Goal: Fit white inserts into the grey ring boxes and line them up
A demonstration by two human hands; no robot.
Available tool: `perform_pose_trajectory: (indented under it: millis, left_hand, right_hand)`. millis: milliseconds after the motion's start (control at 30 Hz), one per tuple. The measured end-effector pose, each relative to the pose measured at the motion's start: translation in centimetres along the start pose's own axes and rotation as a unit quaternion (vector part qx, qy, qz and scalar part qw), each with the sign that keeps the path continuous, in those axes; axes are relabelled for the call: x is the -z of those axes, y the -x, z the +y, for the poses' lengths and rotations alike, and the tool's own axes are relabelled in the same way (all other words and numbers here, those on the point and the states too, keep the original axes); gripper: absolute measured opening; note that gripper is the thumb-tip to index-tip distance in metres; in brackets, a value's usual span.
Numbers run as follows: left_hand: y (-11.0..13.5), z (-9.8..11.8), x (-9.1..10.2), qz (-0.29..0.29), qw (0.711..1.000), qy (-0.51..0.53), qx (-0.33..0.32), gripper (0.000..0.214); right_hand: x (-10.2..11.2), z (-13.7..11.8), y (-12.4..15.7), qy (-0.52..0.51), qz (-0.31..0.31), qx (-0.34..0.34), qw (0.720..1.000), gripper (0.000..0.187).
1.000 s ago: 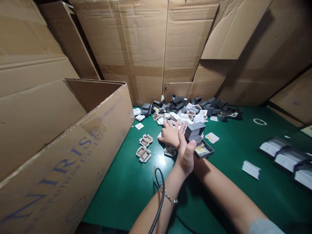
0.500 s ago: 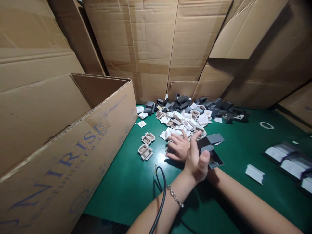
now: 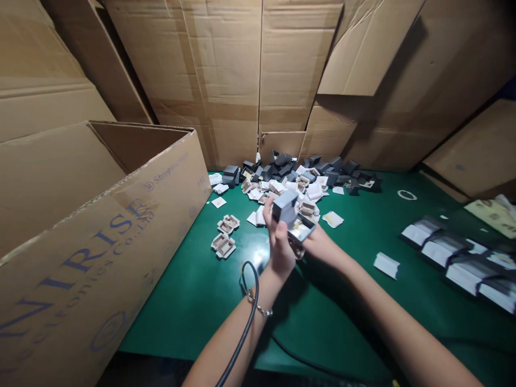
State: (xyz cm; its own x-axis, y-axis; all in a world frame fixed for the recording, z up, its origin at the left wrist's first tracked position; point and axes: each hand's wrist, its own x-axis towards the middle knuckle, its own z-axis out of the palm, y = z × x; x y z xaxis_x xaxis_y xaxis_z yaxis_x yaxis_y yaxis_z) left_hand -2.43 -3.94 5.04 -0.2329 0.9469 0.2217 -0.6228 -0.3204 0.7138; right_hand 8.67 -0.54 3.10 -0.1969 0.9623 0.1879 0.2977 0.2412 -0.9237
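Observation:
My left hand (image 3: 280, 250), with a chain bracelet at the wrist, is closed on a small dark grey box (image 3: 285, 207). The box's lid stands up, and something pale and yellowish shows inside the tray. My right hand (image 3: 312, 242) crosses behind and below the box, so most of its fingers are hidden. By them, just under the box, a bit of a folded cardboard insert (image 3: 297, 250) peeks out, seemingly in their grip. Behind both hands lies a heap of white and greyish inserts (image 3: 308, 208). Two more cardboard inserts (image 3: 223, 245) rest on the green table to the left.
A large carton (image 3: 161, 215) stands along the left side. Dark grey boxes (image 3: 282, 166) are piled against the cardboard wall (image 3: 226, 80). Several dark boxes with white insides (image 3: 463, 274) line the right, near a loose white piece (image 3: 387, 265). A black cable (image 3: 253, 301) loops over my left forearm.
My view has swung to the right. My left hand has turned the grey box more upright in front of me, and my right hand has drawn back from the heap to behind the box.

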Motion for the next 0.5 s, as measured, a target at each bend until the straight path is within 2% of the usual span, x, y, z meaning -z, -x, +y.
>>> perform_pose_trajectory:
  millis: [67,167,267,333,500]
  left_hand:
    - [-1.0,-0.1,0.2,0.028,0.999,0.010,-0.036,0.061]
    - [-2.0,0.1,0.2,0.056,0.998,0.031,-0.011,0.050]
    - [-2.1,0.4,-0.1,0.060,0.994,0.049,0.082,0.050]
    - [-2.0,0.5,-0.3,0.056,0.987,0.060,0.141,0.050]
    - [-1.7,0.1,-0.4,0.013,0.974,0.075,0.212,0.044]
  right_hand:
    - [2.4,0.1,0.3,-0.056,0.046,-0.096,0.993,0.014]
    - [4.5,0.1,1.0,-0.222,0.101,-0.212,0.946,0.012]
    - [4.6,0.0,1.5,-0.370,0.087,-0.223,0.898,0.014]
    - [4.3,0.1,1.8,-0.425,0.067,-0.214,0.877,0.019]
    - [3.8,0.1,2.6,-0.453,0.078,-0.194,0.867,0.025]
